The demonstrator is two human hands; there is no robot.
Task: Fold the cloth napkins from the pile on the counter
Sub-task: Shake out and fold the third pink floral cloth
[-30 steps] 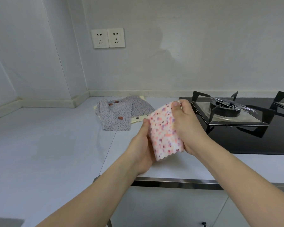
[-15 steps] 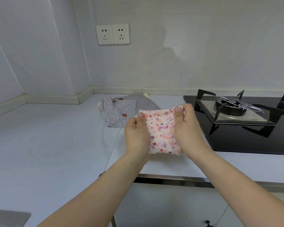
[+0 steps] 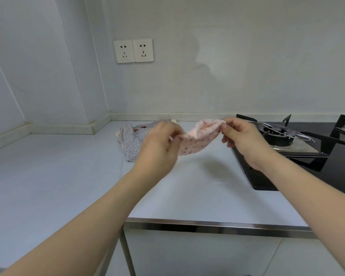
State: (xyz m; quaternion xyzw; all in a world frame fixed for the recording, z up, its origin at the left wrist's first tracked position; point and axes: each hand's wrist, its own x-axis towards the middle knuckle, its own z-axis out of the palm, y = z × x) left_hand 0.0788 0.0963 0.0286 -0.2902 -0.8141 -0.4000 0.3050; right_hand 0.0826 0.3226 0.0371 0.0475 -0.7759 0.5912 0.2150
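Observation:
A small pink-and-white spotted napkin [image 3: 197,139] hangs in the air above the counter, stretched between both hands. My left hand [image 3: 157,147] pinches its left edge. My right hand [image 3: 241,137] pinches its upper right corner between thumb and fingers. The cloth sags and bunches in the middle. Behind my left hand lies the pile of grey floral napkins [image 3: 130,142] on the white counter [image 3: 58,176], partly hidden by that hand.
A black gas hob [image 3: 299,154] with a burner and pan supports takes up the counter's right side, close to my right hand. A double wall socket [image 3: 133,50] is on the back wall. The counter's front edge has a metal strip [image 3: 207,225].
Both hands have risen and moved apart, pulling the napkin from an upright folded rectangle into a wider, sagging stretch. The view has tilted up slightly.

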